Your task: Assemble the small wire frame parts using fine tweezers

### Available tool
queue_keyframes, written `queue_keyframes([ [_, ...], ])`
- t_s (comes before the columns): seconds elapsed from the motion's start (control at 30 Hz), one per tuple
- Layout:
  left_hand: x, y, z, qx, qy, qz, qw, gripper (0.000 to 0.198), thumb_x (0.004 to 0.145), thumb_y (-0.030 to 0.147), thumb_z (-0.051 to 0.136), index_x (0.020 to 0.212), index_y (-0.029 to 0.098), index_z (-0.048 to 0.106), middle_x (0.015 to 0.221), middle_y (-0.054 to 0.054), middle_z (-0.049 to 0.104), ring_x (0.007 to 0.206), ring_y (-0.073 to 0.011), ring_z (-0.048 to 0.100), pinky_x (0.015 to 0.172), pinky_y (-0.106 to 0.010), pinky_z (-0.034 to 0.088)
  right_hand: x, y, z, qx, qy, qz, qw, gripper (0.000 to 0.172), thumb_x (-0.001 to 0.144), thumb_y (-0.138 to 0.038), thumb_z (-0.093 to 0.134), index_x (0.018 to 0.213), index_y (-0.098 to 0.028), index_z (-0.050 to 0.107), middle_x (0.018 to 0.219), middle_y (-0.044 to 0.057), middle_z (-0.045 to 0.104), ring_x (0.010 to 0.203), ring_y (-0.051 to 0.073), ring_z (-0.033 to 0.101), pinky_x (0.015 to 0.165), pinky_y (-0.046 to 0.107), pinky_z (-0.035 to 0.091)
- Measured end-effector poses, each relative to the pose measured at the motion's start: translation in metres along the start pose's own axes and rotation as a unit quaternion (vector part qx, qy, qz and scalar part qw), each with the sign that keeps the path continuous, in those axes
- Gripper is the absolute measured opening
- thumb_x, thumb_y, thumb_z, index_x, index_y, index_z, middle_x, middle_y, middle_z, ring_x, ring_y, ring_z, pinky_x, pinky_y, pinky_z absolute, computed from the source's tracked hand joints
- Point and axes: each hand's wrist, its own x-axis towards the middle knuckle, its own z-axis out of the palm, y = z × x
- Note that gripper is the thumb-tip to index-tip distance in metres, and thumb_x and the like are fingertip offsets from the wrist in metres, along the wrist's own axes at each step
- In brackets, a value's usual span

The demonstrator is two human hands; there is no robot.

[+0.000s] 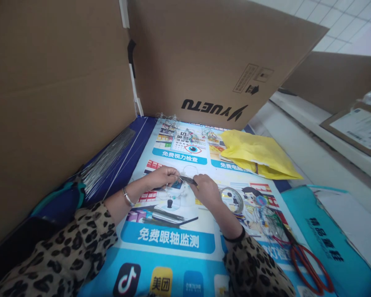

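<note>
My left hand [163,177] is closed in a pinch on the end of a thin beaded wire loop [178,197], which hangs below the fingers with a few small pale and teal beads. From the other side my right hand [207,190] is closed around small pliers [188,180]; most of the tool is hidden in the palm. The dark pointed jaws reach to the left fingertips and meet the wire there. Whether they grip it is too small to tell. A printed poster sheet [170,258] lies under both hands.
Straight wires [106,159] and teal-handled pliers [60,202] lie left. Right are a tape roll [231,200], tangled beaded wire [267,216], red-handled scissors [309,264] and a teal folder [330,235]. A yellow bag [259,154] lies beyond, before the cardboard wall [210,53].
</note>
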Motion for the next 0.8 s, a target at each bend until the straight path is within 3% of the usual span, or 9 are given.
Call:
queue_keyframes([
  [0.23,0.001,-0.005,-0.006,-0.010,-0.053,0.014,0.998,0.024,0.074,0.034,0.055,0.081,0.011,0.056,0.048,0.006,0.045,0.038,-0.0042,0.036,0.039,-0.017,0.030,0.000,0.004,0.001,0.020,0.031,-0.044,0.998,0.012,0.081,-0.029,0.049,0.081,-0.018,0.056,0.081,0.004,0.056,0.082,0.016,0.046,0.073,0.025,0.030],
  [0.47,0.000,-0.004,-0.008,0.012,-0.094,0.002,0.996,0.025,0.074,0.036,0.056,0.080,0.012,0.056,0.048,0.006,0.046,0.039,-0.0046,0.037,0.040,-0.017,0.030,0.000,0.005,-0.002,-0.026,0.044,-0.080,0.995,0.011,0.080,-0.025,0.050,0.080,-0.018,0.058,0.079,0.005,0.055,0.081,0.018,0.043,0.072,0.028,0.028],
  [0.8,0.000,-0.006,-0.011,0.018,-0.106,-0.023,0.994,0.021,0.075,0.031,0.054,0.082,0.012,0.056,0.049,0.005,0.047,0.040,-0.0044,0.038,0.040,-0.016,0.030,0.000,0.003,-0.012,-0.056,0.039,-0.090,0.994,0.013,0.080,-0.029,0.051,0.079,-0.019,0.060,0.079,0.006,0.056,0.081,0.019,0.043,0.068,0.029,0.025],
])
